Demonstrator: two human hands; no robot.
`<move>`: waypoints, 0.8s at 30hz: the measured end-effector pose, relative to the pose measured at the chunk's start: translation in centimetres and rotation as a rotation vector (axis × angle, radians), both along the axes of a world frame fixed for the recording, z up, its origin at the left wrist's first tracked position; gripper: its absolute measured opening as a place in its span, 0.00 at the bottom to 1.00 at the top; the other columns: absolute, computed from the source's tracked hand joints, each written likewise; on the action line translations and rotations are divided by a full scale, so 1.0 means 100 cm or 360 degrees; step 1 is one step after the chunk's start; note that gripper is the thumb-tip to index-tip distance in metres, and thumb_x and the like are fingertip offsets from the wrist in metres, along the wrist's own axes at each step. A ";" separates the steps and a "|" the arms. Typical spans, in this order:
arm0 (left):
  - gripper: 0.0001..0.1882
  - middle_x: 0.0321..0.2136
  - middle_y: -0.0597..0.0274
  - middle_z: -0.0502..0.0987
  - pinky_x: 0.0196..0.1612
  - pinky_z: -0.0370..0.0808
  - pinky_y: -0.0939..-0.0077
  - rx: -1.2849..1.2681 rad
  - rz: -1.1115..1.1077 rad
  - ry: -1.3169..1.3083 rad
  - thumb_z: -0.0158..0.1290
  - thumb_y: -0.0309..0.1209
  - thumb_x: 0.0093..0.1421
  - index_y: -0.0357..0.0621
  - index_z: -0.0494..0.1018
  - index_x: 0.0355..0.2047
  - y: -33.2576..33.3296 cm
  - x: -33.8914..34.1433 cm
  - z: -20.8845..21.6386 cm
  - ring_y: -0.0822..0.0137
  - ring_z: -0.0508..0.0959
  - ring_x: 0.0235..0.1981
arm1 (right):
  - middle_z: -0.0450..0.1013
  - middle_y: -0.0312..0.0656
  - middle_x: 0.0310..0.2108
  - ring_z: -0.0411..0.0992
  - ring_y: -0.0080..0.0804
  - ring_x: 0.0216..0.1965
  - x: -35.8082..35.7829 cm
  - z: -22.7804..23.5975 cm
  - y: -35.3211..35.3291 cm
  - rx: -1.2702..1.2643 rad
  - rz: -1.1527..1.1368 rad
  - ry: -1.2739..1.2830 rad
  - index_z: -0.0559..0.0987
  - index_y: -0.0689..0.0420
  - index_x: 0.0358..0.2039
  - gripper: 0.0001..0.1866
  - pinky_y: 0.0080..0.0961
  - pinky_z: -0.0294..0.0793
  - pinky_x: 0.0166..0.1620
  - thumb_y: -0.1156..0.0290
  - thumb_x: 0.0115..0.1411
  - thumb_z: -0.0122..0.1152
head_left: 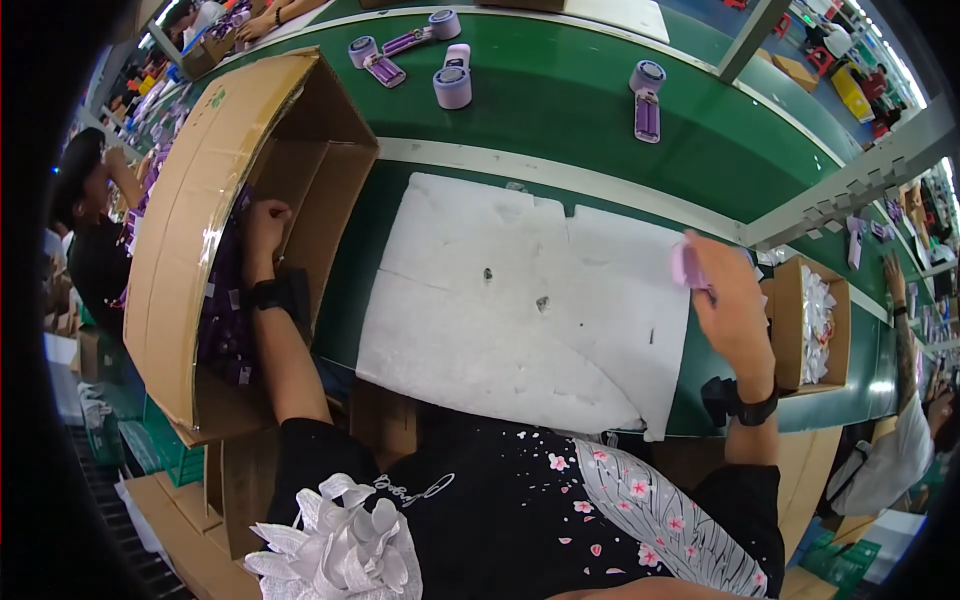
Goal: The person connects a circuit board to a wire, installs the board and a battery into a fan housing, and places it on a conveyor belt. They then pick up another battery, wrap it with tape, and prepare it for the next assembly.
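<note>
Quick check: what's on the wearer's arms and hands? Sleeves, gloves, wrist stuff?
No gloves: both hands are bare. The left hand has a black band like a watch on the wrist. The right hand has a black wrist strap with a bulky black piece on its left side. Forearms are uncovered; short black sleeves, the right one with a pink blossom print.

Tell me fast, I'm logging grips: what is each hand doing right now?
Left hand: reaching into the large cardboard box, grip cannot be told.
Right hand: closed on a small purple item.
</note>
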State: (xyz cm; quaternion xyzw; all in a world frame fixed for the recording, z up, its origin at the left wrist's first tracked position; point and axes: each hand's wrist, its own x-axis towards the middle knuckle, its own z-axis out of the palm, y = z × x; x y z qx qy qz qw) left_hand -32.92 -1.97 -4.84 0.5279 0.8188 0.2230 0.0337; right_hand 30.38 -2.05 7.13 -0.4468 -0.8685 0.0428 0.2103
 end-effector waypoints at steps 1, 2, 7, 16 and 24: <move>0.09 0.30 0.47 0.80 0.38 0.76 0.66 -0.0006 0.0010 0.0012 0.59 0.28 0.53 0.37 0.79 0.33 -0.004 -0.005 -0.002 0.54 0.81 0.33 | 0.71 0.47 0.48 0.69 0.49 0.49 -0.011 -0.002 0.001 -0.0006 0.0010 0.0012 0.73 0.57 0.52 0.28 0.37 0.69 0.53 0.82 0.46 0.57; 0.08 0.30 0.48 0.80 0.38 0.76 0.66 -0.0013 0.0001 0.0059 0.58 0.28 0.54 0.36 0.78 0.32 -0.007 -0.011 -0.010 0.54 0.80 0.33 | 0.71 0.46 0.49 0.68 0.48 0.51 -0.021 -0.005 0.002 0.0097 0.0235 -0.0133 0.75 0.56 0.50 0.28 0.37 0.69 0.55 0.85 0.45 0.55; 0.09 0.30 0.53 0.79 0.37 0.74 0.69 0.0273 -0.0073 0.0209 0.55 0.31 0.59 0.36 0.75 0.35 -0.011 -0.015 -0.008 0.58 0.79 0.30 | 0.70 0.43 0.53 0.64 0.46 0.58 -0.037 -0.040 -0.008 -0.0068 0.0631 -0.0112 0.78 0.56 0.46 0.27 0.35 0.67 0.58 0.88 0.43 0.53; 0.10 0.31 0.56 0.79 0.38 0.74 0.78 0.0816 -0.0625 -0.1189 0.46 0.32 0.67 0.37 0.68 0.41 -0.018 0.196 0.116 0.70 0.78 0.30 | 0.67 0.46 0.57 0.63 0.46 0.61 -0.048 -0.033 -0.017 -0.0511 0.0352 0.0587 0.78 0.57 0.45 0.22 0.32 0.66 0.58 0.84 0.47 0.60; 0.10 0.41 0.54 0.75 0.47 0.73 0.73 0.0186 -0.1751 -0.1748 0.53 0.21 0.59 0.37 0.69 0.42 -0.012 0.360 0.100 0.66 0.76 0.41 | 0.71 0.42 0.44 0.72 0.30 0.45 -0.045 -0.039 -0.005 -0.0442 0.0144 0.0997 0.71 0.62 0.50 0.23 0.24 0.76 0.42 0.78 0.52 0.64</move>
